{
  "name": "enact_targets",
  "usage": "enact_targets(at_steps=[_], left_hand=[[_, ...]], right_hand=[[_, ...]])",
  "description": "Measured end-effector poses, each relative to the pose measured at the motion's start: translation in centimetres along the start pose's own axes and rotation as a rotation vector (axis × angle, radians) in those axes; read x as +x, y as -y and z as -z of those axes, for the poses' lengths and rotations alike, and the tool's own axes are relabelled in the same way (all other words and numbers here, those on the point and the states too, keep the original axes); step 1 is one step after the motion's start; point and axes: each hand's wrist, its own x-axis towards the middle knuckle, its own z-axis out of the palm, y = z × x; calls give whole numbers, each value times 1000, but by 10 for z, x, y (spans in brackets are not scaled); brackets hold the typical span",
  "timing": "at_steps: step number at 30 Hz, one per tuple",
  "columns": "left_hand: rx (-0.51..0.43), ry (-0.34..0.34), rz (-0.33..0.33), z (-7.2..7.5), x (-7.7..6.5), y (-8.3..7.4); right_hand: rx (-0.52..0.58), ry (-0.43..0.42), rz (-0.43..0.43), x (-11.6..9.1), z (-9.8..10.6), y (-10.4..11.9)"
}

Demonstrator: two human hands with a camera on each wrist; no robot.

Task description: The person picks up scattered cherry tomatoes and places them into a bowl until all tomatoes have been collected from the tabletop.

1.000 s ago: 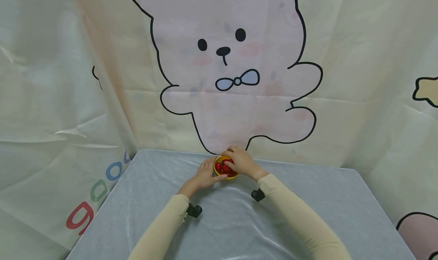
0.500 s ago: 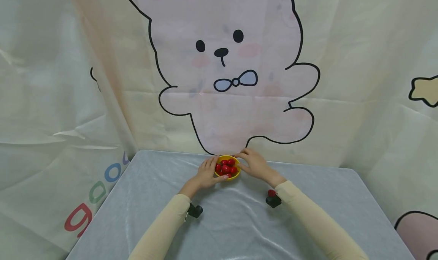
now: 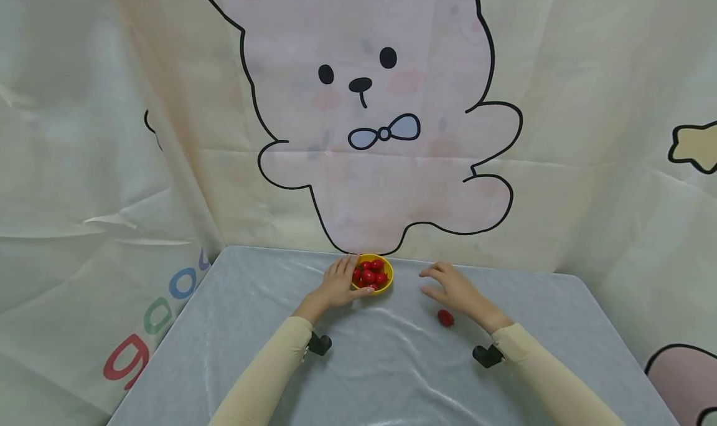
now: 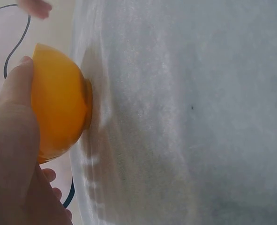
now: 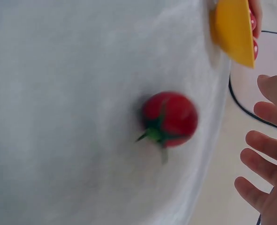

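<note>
A small yellow bowl [image 3: 392,276] stands near the far edge of the table, with several red cherry tomatoes [image 3: 368,276] inside. My left hand [image 3: 336,287] holds the bowl's left side, thumb at the near rim and fingers reaching round the back; the left wrist view shows the bowl's outer wall [image 4: 58,103] between them. To the right of the bowl, and apart from it, my right hand [image 3: 460,293] is over the table with loosely bent fingers and nothing in them. Below that hand a single cherry tomato [image 5: 171,117] with a green stem lies on the cloth.
A pale grey cloth covers the table [image 3: 370,370]. Right behind its far edge hangs a curtain [image 3: 241,208] printed with a bear. Black wrist cameras [image 3: 487,355] stick out inward from both sleeves.
My right hand has drawn back from the bowl to the right, uncovering the tomatoes inside and the single one on the cloth. The left hand stays on the bowl.
</note>
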Motion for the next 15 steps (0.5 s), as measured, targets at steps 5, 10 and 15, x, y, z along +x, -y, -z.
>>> enact_targets(at_steps=[5, 10, 15], left_hand=[[-8, 8, 19, 0, 1, 1], [-18, 8, 24, 0, 1, 1], [-12, 8, 27, -1, 1, 1]], right_hand=[[8, 16, -3, -17, -1, -7], [14, 29, 3, -29, -3, -9], [7, 4, 34, -41, -8, -14]])
